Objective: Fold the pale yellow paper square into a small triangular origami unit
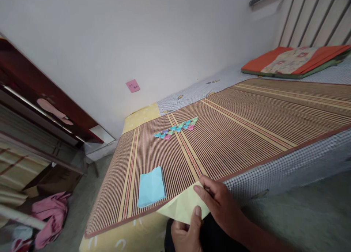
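Curled at the bottom of the view, the person's left hand [185, 234] grips the lower edge of a pale-yellow sheet of folded paper [178, 207], thumb pointing up across its face and fingers bent beneath. The right hand [223, 204] comes in from the lower right, its forearm [260, 231] slanting up and leftward; it pinches the sheet's upper right part between thumb and bent forefinger. Both grips are closed on the paper, which is held at the near edge of a brown-and-tan striped mat [241, 124], its pointed end aimed left.

Just beyond that point, a stack of light-blue rectangular paper [151, 188] lies by the mat's near edge, toward the near left corner. Farther back, closer to the far edge, small multicoloured folded-paper triangles [179, 128] form a zigzag row. Folded orange, floral and green fabric [293, 62] rests past the mat's far edge, at right.
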### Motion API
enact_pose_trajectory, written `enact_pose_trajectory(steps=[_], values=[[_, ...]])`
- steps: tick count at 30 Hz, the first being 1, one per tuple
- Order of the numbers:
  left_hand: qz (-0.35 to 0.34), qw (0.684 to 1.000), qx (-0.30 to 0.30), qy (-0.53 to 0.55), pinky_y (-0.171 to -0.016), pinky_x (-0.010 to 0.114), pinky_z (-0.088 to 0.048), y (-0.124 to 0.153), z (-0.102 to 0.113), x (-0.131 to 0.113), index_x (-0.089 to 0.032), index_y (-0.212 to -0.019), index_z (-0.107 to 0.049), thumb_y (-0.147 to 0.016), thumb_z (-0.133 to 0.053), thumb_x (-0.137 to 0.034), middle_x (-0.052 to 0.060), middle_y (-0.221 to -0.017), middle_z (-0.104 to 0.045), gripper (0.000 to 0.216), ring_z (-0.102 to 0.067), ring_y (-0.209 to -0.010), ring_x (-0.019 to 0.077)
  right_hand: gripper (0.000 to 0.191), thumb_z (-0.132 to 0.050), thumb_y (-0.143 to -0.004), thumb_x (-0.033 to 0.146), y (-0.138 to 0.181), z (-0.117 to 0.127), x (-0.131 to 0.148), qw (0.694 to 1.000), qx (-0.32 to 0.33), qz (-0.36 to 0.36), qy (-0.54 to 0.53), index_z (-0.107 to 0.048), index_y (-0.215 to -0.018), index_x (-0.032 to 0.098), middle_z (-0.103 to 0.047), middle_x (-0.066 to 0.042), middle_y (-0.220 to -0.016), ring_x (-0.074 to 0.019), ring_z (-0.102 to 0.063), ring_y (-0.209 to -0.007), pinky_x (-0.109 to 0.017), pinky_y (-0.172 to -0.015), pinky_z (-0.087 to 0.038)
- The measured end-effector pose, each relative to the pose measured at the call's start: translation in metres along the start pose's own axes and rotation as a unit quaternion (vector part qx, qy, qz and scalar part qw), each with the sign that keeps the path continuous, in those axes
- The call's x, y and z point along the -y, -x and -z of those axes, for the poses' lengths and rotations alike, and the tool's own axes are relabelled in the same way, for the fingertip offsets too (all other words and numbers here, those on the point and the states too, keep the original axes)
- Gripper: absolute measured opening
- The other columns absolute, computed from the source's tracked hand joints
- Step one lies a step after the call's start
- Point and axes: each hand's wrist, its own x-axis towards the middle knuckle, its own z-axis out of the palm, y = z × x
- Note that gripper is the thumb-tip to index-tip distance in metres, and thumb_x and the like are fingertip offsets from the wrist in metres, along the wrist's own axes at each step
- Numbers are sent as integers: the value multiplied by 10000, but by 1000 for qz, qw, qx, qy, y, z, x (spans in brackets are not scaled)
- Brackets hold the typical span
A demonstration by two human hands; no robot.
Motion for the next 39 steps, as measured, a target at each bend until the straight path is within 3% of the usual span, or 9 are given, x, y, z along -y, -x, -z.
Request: enact_pose_trajectory(steps=[5, 8, 11, 13, 17, 20, 27, 31, 39], values=[[-29, 999, 27, -6, -497, 186, -442, -1, 5, 7, -138, -608, -703, -436, -970, -382, 18, -519, -665, 401, -556, -476, 100, 358, -460, -982, 418, -8, 8, 0, 1000, -9, -8, 0, -412, -685, 225, -368, 55, -614, -129, -386, -570, -264, -535, -330], [-62, 994, 78, -35, -480, 173, -379, -4, 8, 5, -135, -484, -611, -519, -931, -470, -7, -434, -551, 464, -460, -449, 69, 372, -472, -976, 445, -17, 16, -2, 1000, -12, -20, -10, -422, -683, 221, -357, 56, -605, -127, -373, -560, -262, -516, -312], [-69, 991, 119, -3, -505, 199, -427, -7, 9, -3, -139, -599, -669, -548, -900, -534, 21, -546, -624, 461, -542, -515, 112, 373, -484, -971, 457, -25, 22, -2, 999, 3, -22, -26, -433, -689, 219, -356, 58, -599, -123, -359, -548, -258, -498, -289], [-40, 994, 102, 18, -548, 219, -481, -7, 6, -10, -147, -665, -678, -521, -925, -492, 33, -611, -672, 449, -622, -577, 149, 360, -504, -963, 437, -27, 23, 0, 999, 31, -19, -28, -427, -687, 219, -355, 59, -602, -123, -360, -551, -256, -498, -285], [24, 994, 85, 66, -818, 327, -576, -3, -6, -21, -155, -872, -706, -597, -909, -311, 72, -821, -765, 376, -733, -861, 247, 355, -520, -944, 371, -22, 14, 9, 998, 65, -2, -13, -379, -654, 222, -336, 58, -608, -126, -363, -577, -260, -526, -292], [26, 993, 72, 94, -936, 402, -563, 2, -14, -24, -158, -1068, -696, -646, -861, -235, 108, -1017, -777, 460, -713, -1049, 301, 357, -516, -936, 356, -19, 9, 13, 998, 62, 2, -8, -356, -646, 223, -317, 61, -601, -123, -348, -572, -264, -531, -281], [-20, 996, 35, 80, -951, 357, -557, 4, -17, -30, -179, -1235, -648, -661, -855, -246, 84, -1081, -775, 614, -692, -1113, 285, 242, -608, -860, 319, -12, 3, 11, 988, 86, -61, -117, -470, -696, 205, -408, 56, -638, -118, -400, -602, -241, -550, -331], [-36, 999, 6, 39, -885, 315, -570, -2, -10, -30, -166, -1219, -666, -618, -876, -234, 80, -1082, -771, 640, -697, -1093, 292, 237, -595, -873, 353, -2, -8, 9, 974, 117, -113, -155, -540, -715, 185, -442, 51, -593, -118, -421, -558, -244, -532, -344], [3, 994, 33, 101, -944, 388, -572, -6, -6, -28, -187, -1255, -635, -731, -805, -205, 107, -1110, -767, 551, -685, -1128, 304, 374, -526, -939, 399, 1, -7, 4, 993, 65, -39, -95, -425, -634, 209, -374, 56, -579, -117, -390, -553, -255, -521, -308]])
